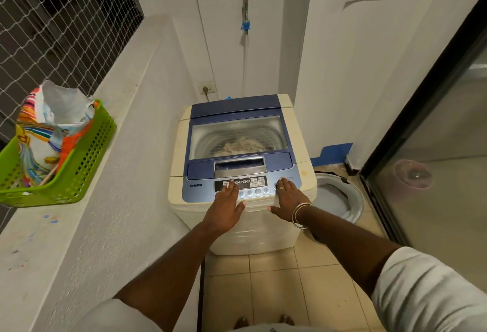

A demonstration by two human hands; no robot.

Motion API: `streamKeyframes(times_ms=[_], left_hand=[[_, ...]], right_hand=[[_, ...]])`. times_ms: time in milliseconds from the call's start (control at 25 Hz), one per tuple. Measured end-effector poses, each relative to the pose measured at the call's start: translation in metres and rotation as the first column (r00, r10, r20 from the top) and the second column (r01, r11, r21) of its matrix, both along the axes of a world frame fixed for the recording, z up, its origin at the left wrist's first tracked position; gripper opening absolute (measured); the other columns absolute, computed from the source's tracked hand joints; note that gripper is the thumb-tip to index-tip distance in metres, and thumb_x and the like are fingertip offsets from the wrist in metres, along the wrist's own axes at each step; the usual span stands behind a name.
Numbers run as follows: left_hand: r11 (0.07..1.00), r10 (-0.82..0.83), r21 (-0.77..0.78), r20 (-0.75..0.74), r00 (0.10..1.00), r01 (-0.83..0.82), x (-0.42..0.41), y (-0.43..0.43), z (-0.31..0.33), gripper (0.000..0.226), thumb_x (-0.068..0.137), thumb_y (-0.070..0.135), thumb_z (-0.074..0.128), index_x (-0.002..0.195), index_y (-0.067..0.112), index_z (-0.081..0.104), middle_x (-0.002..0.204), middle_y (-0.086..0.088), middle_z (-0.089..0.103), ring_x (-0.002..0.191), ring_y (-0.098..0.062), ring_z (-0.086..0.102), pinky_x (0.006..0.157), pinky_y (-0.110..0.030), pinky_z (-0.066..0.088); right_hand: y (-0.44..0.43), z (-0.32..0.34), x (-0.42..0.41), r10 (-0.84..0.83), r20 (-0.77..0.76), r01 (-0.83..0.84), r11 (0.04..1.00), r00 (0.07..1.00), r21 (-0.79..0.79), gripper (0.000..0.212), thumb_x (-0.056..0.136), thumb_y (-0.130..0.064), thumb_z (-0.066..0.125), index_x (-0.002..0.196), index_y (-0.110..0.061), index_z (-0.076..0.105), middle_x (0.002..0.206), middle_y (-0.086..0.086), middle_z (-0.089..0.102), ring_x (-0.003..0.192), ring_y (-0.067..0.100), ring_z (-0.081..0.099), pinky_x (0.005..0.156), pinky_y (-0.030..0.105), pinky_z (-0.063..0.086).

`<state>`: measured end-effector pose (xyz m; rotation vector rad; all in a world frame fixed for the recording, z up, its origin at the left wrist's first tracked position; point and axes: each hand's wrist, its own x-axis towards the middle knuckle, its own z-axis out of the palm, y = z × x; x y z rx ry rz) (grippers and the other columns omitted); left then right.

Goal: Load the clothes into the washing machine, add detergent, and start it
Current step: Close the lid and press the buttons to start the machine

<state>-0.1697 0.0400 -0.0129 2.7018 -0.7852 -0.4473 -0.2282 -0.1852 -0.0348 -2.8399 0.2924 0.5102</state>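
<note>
- Cream and blue, the washing machine (pixel 181 152) stands on the tiles, lid (pixel 237 107) down; through its window we see pale clothes (pixel 245 146) in the drum.
- We see the left hand (pixel 226 206) flat, fingers straight, tips on the control panel (pixel 204 193), holding nothing.
- The right hand (pixel 289 200) lies flat too, one fingertip at the panel's right end.
- A green basket (pixel 89 154) sits on the left ledge (pixel 110 213), well apart.

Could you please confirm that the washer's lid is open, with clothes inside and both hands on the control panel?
Not quite: the head view shows the lid closed, the clothes visible through its window. The left hand and right hand do rest on the control panel.
</note>
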Motion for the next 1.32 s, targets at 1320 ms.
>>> streamKeyframes(times_ms=[1320], left_hand=[[0.996,-0.081,-0.021,0.07,0.994,0.082,-0.008,-0.004,-0.009,0.065,0.104,0.047,0.032,0.158,0.016,0.013,0.166,-0.003,0.006,0.153,-0.021,0.005,0.122,-0.035,0.003]], right_hand=[[-0.01,0.027,0.009,0.169,-0.132,-0.198,0.947,0.977,-0.254,0.09,0.082,-0.065,0.059,0.15,-0.017,0.029,0.157,0.011,0.028,0.143,0.032,0.029,0.114,0.06,0.027]])
